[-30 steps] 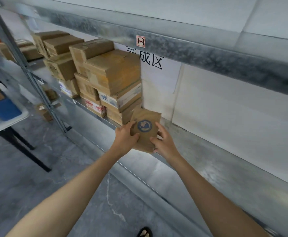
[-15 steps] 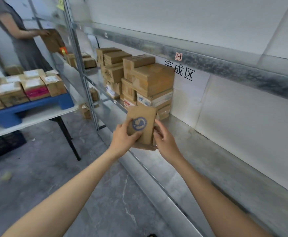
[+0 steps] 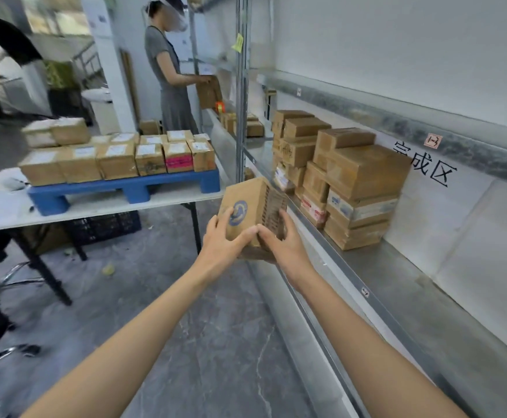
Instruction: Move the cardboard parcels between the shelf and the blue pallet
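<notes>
While both hands grip it, a small cardboard parcel (image 3: 247, 206) with a blue round logo hangs above the floor, left hand (image 3: 222, 248) and right hand (image 3: 285, 247) curled around its lower edges, between the metal shelf (image 3: 397, 276) and the blue pallet (image 3: 131, 188) loaded with parcels.

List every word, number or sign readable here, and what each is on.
"完成区": black characters on the white back panel of the metal shelf.
"1-3" or "B", unsure: small pink tag on the grey shelf beam.
Unreadable: round blue logo on the held brown cardboard parcel; white labels on the parcels on the blue pallet; yellow note on the metal post.
</notes>
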